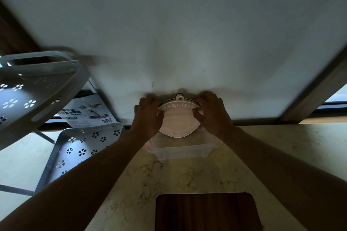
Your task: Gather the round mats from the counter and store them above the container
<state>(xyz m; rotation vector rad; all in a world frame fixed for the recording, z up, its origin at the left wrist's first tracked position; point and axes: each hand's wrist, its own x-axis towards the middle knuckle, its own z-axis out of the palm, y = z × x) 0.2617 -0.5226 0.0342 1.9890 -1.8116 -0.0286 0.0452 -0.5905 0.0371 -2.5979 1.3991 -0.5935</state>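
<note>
At the centre of the frame, both hands grip a pale pink round mat [178, 120] printed with the word "Exquisite", the left hand [148, 116] on its left edge and the right hand [212, 114] on its right edge, fingers curled around the rim. The mat is held against the white wall [169, 33], directly above a clear plastic rectangular container [180, 150] standing on the marbled table [131, 184]. A dark wooden board [206, 212] lies at lower centre; a grey perforated metal rack [37, 90] fills the left.
</note>
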